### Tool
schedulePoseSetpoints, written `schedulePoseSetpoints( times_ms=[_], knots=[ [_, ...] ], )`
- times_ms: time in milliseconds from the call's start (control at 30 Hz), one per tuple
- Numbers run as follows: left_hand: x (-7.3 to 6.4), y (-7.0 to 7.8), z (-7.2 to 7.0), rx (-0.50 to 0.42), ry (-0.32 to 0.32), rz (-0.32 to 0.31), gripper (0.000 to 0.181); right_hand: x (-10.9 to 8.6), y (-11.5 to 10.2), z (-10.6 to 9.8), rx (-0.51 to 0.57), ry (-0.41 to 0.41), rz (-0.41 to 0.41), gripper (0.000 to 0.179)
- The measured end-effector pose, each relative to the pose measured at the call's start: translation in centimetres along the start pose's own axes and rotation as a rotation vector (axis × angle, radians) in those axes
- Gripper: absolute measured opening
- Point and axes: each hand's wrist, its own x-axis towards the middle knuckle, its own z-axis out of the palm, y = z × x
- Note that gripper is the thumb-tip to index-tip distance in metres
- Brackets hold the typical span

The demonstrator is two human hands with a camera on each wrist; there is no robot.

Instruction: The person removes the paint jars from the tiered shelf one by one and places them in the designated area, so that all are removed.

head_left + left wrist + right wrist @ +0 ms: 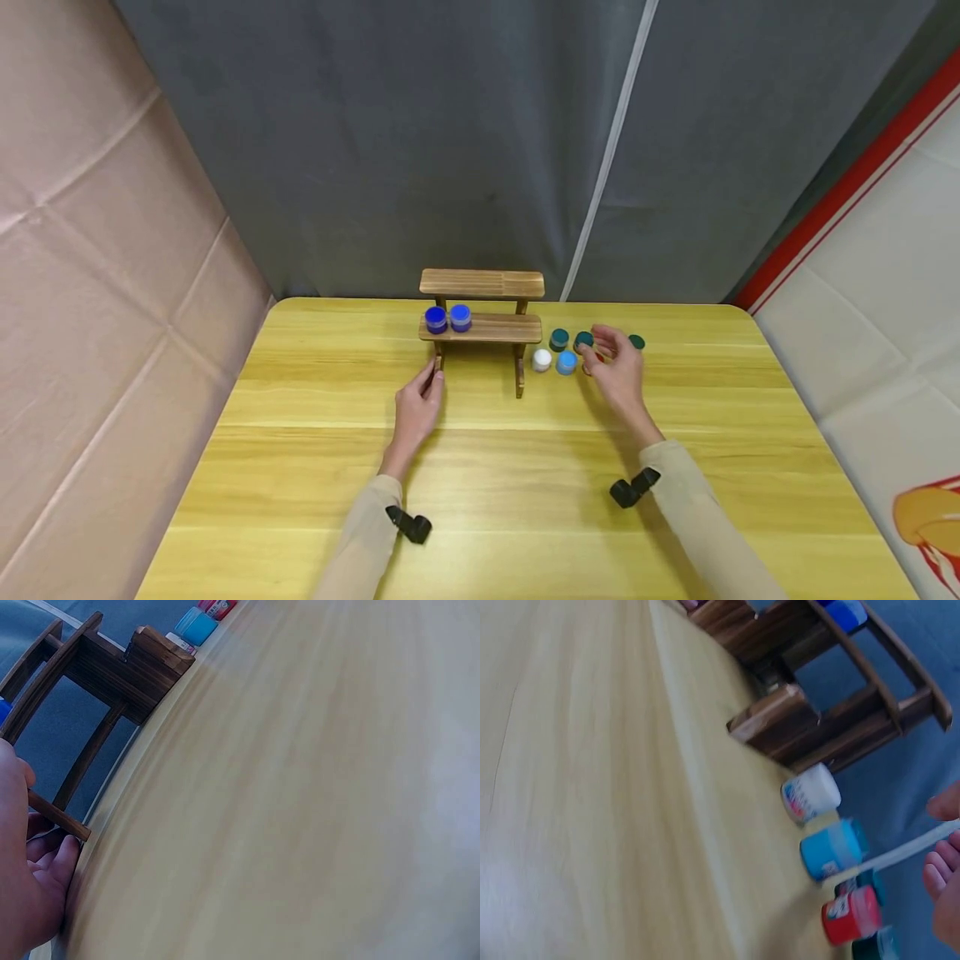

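A two-tier wooden rack stands near the table's back edge, with a dark blue jar and a lighter blue jar on its lower shelf. My left hand grips the rack's left side low down, thumb and fingers on either side of the wood. Over the small paint jars right of the rack hovers my right hand, thumb and fingers apart, holding nothing. Beneath and around it are a white jar, a light blue jar, a red jar partly hidden in the head view, and several dark green jars.
The wooden table reaches back to a grey curtain. A pale quilted wall covering borders the left side, and a white sheet with a red band borders the right.
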Motion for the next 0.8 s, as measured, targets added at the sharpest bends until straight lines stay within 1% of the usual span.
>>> schedulePoseSetpoints(
  times_ms=[233,433,533,667,767,800],
  knots=[
    [0.0,0.0,0.0,0.002,-0.003,-0.012,0.042,-0.1,-2.1,0.7,0.037,-0.031,-0.035,0.040],
    [0.0,0.1,0.0,0.003,0.006,-0.006,0.042,-0.3,-4.2,1.6,0.104,-0.082,-0.018,0.042],
    [0.0,0.1,0.0,-0.005,0.002,-0.014,0.042,-0.8,-6.2,1.8,0.134,-0.120,-0.001,0.043],
    [0.0,0.1,0.0,-0.010,-0.008,-0.025,0.043,-0.7,-6.8,2.6,0.176,-0.145,-0.010,0.043],
    [0.0,0.1,0.0,-0.005,-0.009,-0.030,0.042,-0.3,-6.1,3.6,0.194,-0.150,-0.029,0.042],
    [0.0,0.1,0.0,-0.004,-0.008,-0.030,0.042,-0.3,-6.5,3.8,0.200,-0.153,-0.030,0.042]
  ],
)
